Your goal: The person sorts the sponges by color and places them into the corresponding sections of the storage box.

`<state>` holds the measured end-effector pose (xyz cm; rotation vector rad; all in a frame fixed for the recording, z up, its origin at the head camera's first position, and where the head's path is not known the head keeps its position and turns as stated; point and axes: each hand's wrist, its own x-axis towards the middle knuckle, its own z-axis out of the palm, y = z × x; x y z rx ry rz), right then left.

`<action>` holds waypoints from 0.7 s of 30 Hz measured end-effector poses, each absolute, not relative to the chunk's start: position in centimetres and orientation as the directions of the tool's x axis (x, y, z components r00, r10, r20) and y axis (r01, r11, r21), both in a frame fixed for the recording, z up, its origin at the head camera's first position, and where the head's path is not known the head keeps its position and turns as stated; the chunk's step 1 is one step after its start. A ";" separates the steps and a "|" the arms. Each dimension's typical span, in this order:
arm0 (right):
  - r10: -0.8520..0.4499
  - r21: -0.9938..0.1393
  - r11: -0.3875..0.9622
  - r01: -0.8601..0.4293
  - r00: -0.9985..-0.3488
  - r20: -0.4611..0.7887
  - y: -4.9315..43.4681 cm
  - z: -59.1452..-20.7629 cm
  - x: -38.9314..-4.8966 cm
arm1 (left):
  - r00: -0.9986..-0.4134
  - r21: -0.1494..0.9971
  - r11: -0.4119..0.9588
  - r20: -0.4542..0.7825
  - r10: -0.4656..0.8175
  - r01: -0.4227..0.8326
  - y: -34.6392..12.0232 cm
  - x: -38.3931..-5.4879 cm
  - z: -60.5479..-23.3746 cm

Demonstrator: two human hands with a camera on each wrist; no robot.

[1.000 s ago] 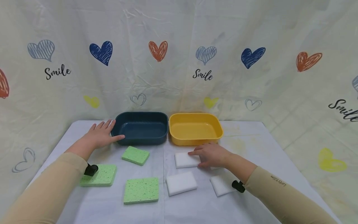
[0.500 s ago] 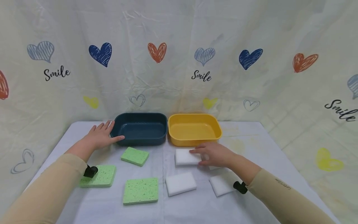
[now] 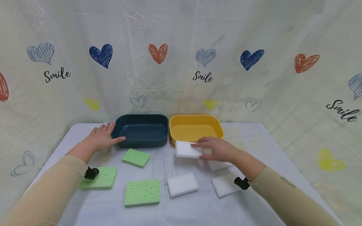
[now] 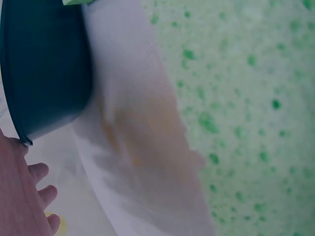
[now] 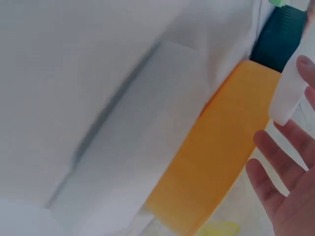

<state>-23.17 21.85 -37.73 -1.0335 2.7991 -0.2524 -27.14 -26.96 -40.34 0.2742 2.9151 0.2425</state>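
Note:
My right hand [image 3: 219,149] pinches a white sponge [image 3: 185,150] by its right end, between thumb and fingers. The sponge hangs above the table, just before the front wall of the yellow tub [image 3: 195,121]. In the right wrist view the white sponge [image 5: 285,96] sits between the thumb and the forefinger, the other fingers spread. My left hand [image 3: 100,138] rests with straight, spread fingers at the left rim of the dark blue tub [image 3: 141,143], thumb over its front edge. No sponge shows inside either tub.
Three green sponges lie at left: a near one [image 3: 142,193], a far one [image 3: 136,158] and one under the left wrist [image 3: 103,178]. White sponges lie at right: one in front [image 3: 182,185], one near the right wrist [image 3: 224,184], one partly behind the hand [image 3: 219,165].
My right hand has lifted the white sponge off the table and moved it slightly up toward the yellow tub. The left hand stays at the blue tub.

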 end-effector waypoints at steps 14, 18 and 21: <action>-0.648 -0.307 0.733 -0.607 -0.761 -0.042 19.8 -36.7 -25.9 | -0.960 0.192 0.966 -0.188 0.209 0.172 -26.9 -27.3 -40.3; -0.620 -0.326 0.753 -0.572 -0.783 -0.059 18.7 -36.4 -27.1 | -0.961 0.199 0.966 -0.187 0.205 0.167 -27.1 -27.5 -40.6; -0.591 -0.337 0.774 -0.536 -0.803 -0.082 17.6 -36.0 -27.8 | -0.960 0.202 0.965 -0.191 0.205 0.166 -27.1 -27.7 -40.6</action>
